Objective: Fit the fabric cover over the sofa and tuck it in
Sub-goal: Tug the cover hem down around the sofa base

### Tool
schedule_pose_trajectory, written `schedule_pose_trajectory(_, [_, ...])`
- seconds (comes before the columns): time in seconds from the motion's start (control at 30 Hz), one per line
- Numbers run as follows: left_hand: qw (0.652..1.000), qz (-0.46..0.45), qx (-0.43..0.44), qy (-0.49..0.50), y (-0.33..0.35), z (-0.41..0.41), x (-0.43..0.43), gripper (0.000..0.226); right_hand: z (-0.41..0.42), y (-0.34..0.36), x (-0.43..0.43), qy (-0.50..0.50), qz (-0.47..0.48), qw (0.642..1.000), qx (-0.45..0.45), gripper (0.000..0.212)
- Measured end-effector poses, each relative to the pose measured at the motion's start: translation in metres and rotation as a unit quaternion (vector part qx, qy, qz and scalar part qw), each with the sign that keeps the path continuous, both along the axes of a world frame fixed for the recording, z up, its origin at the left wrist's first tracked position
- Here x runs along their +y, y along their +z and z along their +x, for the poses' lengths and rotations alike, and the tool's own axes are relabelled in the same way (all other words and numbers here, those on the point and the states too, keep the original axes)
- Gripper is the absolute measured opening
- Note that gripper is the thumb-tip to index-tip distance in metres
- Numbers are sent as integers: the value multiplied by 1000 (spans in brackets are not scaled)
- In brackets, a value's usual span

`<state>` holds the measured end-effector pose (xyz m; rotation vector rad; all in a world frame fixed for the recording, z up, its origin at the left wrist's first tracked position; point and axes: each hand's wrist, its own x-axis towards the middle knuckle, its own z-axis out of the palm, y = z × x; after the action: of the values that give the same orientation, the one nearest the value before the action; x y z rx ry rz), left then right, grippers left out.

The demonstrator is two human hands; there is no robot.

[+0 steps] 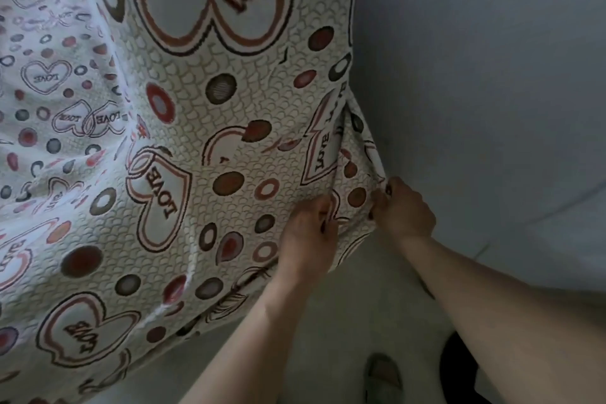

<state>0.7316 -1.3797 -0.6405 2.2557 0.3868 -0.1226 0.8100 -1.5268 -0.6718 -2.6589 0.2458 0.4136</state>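
A white fabric cover (203, 128) printed with "LOVE" hearts and red and brown circles is stretched over the sofa and fills the left and middle of the head view. The sofa itself is hidden under it. At the cover's lower right corner my left hand (308, 233) pinches a fold of the fabric with curled fingers. Just to its right, my right hand (401, 207) grips the bunched edge of the cover, where a pleat runs up along the sofa's side.
A plain grey wall (492, 59) stands close behind the sofa's right side. Pale floor (344, 311) shows below the cover's hem. A foot in a slipper (383, 377) stands on the floor at the bottom, with a dark shape (459, 367) beside it.
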Motion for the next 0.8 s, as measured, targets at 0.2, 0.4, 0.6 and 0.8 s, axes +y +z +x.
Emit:
schedule_pose_trajectory(0.2, [992,-120,41,-24,-18,22,-33,55,9,-6,-13,16,23,999,30,30])
schedule_pose_trajectory(0.4, [987,-144,64,-29,-24,26,-45,61,18,-13,-27,17,51,996,77,25])
schedule_pose_trajectory(0.6, [989,-139,45,-23,-24,28,-48,56,22,-23,-33,20,89,991,97,22])
schedule_pose_trajectory(0.8, [991,-129,-27,34,-38,26,-59,52,16,-19,-35,1,205,978,49,23])
